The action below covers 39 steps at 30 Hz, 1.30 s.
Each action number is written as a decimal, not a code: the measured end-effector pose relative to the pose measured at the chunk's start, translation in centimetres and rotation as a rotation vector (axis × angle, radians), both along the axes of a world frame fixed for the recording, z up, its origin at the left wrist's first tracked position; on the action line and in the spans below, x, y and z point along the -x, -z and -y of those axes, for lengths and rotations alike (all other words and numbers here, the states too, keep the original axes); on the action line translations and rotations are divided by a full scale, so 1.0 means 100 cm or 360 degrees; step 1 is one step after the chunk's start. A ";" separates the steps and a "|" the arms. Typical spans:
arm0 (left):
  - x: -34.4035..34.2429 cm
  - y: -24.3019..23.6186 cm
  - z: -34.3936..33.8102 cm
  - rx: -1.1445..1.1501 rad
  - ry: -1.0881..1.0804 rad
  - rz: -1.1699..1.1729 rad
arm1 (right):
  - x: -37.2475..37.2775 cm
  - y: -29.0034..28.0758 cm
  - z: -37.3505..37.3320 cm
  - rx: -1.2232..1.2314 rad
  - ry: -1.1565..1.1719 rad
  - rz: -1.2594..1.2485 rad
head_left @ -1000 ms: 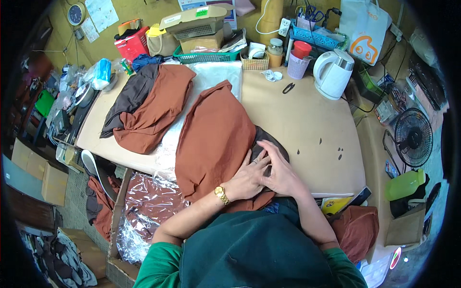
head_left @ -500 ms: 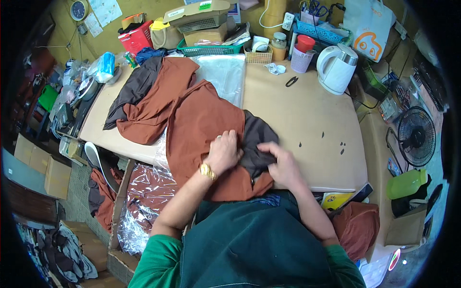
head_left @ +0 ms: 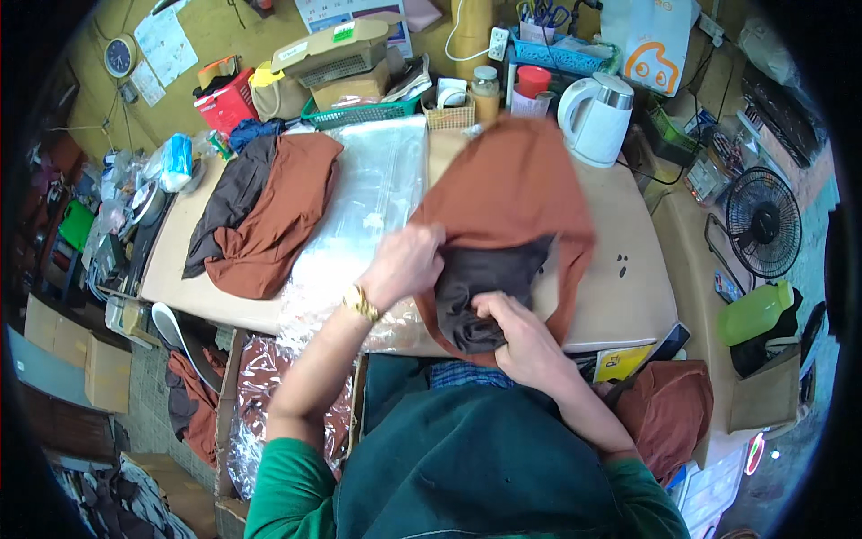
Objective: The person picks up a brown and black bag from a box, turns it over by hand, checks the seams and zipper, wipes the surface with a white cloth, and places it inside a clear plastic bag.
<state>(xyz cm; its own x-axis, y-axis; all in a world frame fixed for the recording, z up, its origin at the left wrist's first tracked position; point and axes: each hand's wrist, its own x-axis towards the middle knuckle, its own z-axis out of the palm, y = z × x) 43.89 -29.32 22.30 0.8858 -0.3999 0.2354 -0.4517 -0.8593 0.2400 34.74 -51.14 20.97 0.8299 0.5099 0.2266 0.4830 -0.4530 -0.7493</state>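
A rust-brown garment with a dark brown lining (head_left: 507,202) hangs raised over the near middle of the table, its far part blurred by motion. My left hand (head_left: 406,262), below a gold watch (head_left: 361,304), is closed on its left edge. My right hand (head_left: 519,334) pinches the dark lining near the garment's lower opening. Left on the table lies a second rust-brown and dark garment (head_left: 269,211), spread loosely. Between the two garments, clear plastic bags (head_left: 373,193) lie flat in a stack.
A white electric kettle (head_left: 595,121) stands at the back right, near a blue basket (head_left: 558,56) and a jar (head_left: 486,90). Left of me, an open cardboard box (head_left: 229,404) holds plastic-wrapped rust-brown items. A black fan (head_left: 763,222) stands far right. More rust-brown cloth (head_left: 664,415) hangs beside my right arm.
The garment has been lifted off the table and swung to the right, away from the other garment, uncovering the plastic bags. Both hands keep hold of it. The view has shifted slightly.
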 end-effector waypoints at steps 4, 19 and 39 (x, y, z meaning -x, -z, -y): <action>0.016 0.020 0.024 0.0544 -0.0022 0.0349 | -0.003 0.039 0.008 -0.0200 0.0125 -0.0056; 0.002 0.049 -0.009 -0.0278 0.0106 -0.0084 | -0.020 0.006 0.000 0.0476 0.0054 -0.0033; 0.051 -0.030 -0.008 0.0838 -0.0190 0.0792 | -0.145 0.060 -0.060 -0.0612 0.0528 0.0868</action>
<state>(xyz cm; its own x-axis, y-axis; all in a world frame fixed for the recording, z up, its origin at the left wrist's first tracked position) 38.83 -28.56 25.32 0.6545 -0.0307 0.7554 -0.5255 -0.7369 0.4253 49.23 -45.18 14.98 0.6453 0.0540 0.7620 0.7150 -0.3939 -0.5776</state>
